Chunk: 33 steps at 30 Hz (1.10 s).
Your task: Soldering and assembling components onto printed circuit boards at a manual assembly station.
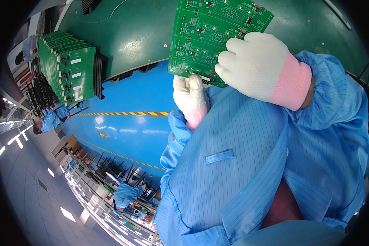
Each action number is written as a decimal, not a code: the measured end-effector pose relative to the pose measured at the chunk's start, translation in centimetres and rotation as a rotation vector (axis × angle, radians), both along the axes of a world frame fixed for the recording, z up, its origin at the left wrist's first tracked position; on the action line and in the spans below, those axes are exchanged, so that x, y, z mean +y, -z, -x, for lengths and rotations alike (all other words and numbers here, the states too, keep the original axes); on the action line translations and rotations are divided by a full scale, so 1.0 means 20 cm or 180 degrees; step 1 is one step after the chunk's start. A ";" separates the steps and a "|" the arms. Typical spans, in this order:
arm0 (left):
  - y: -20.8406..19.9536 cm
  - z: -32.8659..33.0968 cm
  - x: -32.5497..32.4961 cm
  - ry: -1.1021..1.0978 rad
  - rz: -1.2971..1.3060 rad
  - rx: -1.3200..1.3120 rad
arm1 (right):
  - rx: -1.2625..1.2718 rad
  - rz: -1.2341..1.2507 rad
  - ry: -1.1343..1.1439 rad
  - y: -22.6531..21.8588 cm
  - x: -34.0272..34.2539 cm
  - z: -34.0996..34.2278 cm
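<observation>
A green printed circuit board (201, 41), carrying rows of small components, is tilted at the top centre, partly over the green table. My left hand (189, 93), in a white glove with a pink cuff, is closed on the board's lower edge, thumb on its near face. My right hand (254, 65), gloved alike, is closed over the board's right side, its fingers curled. Whatever those fingers hold is hidden beneath them. A small dark part (206, 81) shows at the board's lower edge, between the two hands.
Many similar green boards (80, 74) stand in a row in a black rack (98, 76) at the left. The green table (131, 37) carries a thin wire. Past its edge lies a blue floor (131, 94) with yellow-black tape. Two people in blue work farther off.
</observation>
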<state>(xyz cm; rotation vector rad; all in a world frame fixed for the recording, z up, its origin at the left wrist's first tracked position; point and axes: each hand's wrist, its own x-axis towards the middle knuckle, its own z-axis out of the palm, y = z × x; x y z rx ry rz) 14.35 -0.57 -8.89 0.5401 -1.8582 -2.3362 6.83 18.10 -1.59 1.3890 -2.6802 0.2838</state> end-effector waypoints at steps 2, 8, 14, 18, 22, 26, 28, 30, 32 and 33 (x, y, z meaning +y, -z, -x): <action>-0.01 0.00 0.01 -0.0018 -0.0011 -0.0007 | -0.0005 0.0008 0.0006 0.00 0.00 0.00; -0.03 0.00 0.02 -0.0063 -0.0049 0.0028 | -0.0022 0.0051 0.0014 -0.01 0.00 0.00; -0.02 0.00 0.02 -0.0140 0.0083 0.0007 | -0.0178 0.0118 0.0015 -0.01 -0.02 0.02; -0.02 0.00 0.03 -0.0176 0.0117 -0.0010 | -0.0256 0.0232 0.0060 0.02 -0.03 0.03; -0.01 0.00 0.03 -0.0197 0.0167 -0.0011 | -0.0237 0.0281 0.0000 0.02 -0.03 0.05; 0.01 0.00 0.03 -0.0239 0.0362 -0.0032 | -0.0091 0.0140 -0.0311 -0.01 -0.01 0.06; 0.01 0.00 0.03 -0.0252 0.0357 0.0052 | -0.0150 0.0243 -0.0111 0.02 -0.02 0.05; 0.01 0.00 0.03 -0.0258 0.0354 0.0133 | -0.0213 0.0348 0.0096 0.04 -0.02 0.04; 0.02 0.00 0.03 -0.0258 0.0401 0.0112 | -0.0172 0.0299 0.0086 0.03 -0.01 0.03; 0.03 -0.01 0.02 -0.0265 0.0455 0.0091 | -0.0131 0.0257 0.0068 0.02 0.00 0.03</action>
